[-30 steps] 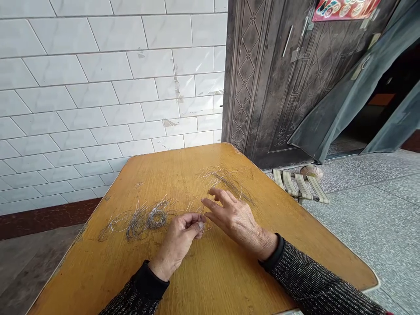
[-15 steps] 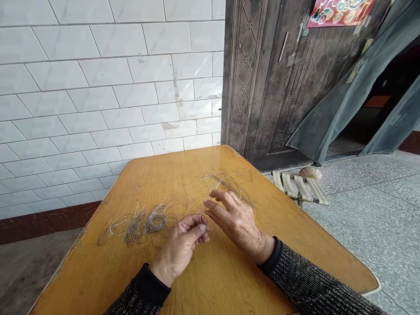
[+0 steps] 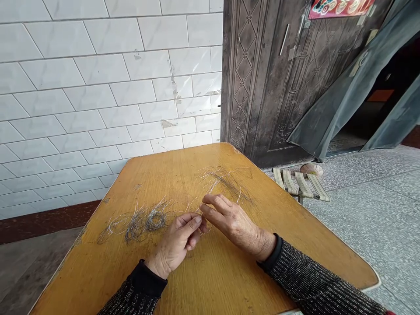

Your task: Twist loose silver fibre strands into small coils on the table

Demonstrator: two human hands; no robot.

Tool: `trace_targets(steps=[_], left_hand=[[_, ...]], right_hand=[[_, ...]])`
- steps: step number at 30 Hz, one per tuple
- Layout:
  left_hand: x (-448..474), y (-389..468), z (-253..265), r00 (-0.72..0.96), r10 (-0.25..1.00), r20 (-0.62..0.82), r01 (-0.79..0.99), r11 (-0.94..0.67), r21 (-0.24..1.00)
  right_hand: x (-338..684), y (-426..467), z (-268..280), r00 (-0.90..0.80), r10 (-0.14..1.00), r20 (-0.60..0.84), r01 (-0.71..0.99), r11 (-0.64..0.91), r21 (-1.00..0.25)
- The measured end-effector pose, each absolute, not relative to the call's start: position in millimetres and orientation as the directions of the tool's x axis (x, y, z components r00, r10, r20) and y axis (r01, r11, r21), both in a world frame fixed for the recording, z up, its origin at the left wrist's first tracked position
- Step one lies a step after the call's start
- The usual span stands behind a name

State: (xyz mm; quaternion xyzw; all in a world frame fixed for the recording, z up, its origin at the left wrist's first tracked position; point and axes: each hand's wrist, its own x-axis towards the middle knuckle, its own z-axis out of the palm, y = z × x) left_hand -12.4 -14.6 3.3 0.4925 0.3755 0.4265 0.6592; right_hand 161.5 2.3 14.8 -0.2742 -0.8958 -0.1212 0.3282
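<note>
Between my hands is a thin wire, bent in a loop whose lower part (image 3: pixel 210 228) shows under my right fingers. My left hand (image 3: pixel 179 240) pinches it between thumb and forefinger. My right hand (image 3: pixel 231 223) has its fingertips closed on the wire just beside the left thumb; the exact grip is partly hidden. Left of my left hand lie several coiled wire bundles, among them a round coil (image 3: pixel 155 220) and a looser bundle (image 3: pixel 135 225). Beyond my right hand a spread of loose straight wires (image 3: pixel 226 179) lies on the table.
The wooden table (image 3: pixel 170 175) stands against a white tiled wall (image 3: pixel 108 74). To the right are a dark carved door (image 3: pixel 256 87), a grey curtain (image 3: pixel 341 105) and a low folding stool with striped straps (image 3: pixel 300 183).
Both hands have drawn closer together at the wire. The left thumb has moved slightly up and left, and the right fingers have come down a little. The view has shifted slightly.
</note>
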Motion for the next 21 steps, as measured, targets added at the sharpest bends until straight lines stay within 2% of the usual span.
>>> trace_targets(steps=[5, 10, 21], left_hand=[[-14, -13, 5, 0.371, 0.925, -0.08, -0.183, 0.158, 0.97], [-15, -13, 5, 0.317, 0.941, -0.118, -0.215, 0.193, 0.957], [-8, -13, -2, 0.174, 0.984, -0.042, -0.382, 0.106, 0.918]], right_hand=[[159, 0, 18, -0.665, 0.371, 0.649, 0.554, 0.827, 0.095], [157, 1, 17, -0.67, 0.364, 0.647, 0.557, 0.823, 0.114], [151, 7, 4, -0.51, 0.474, 0.718, 0.631, 0.773, -0.062]])
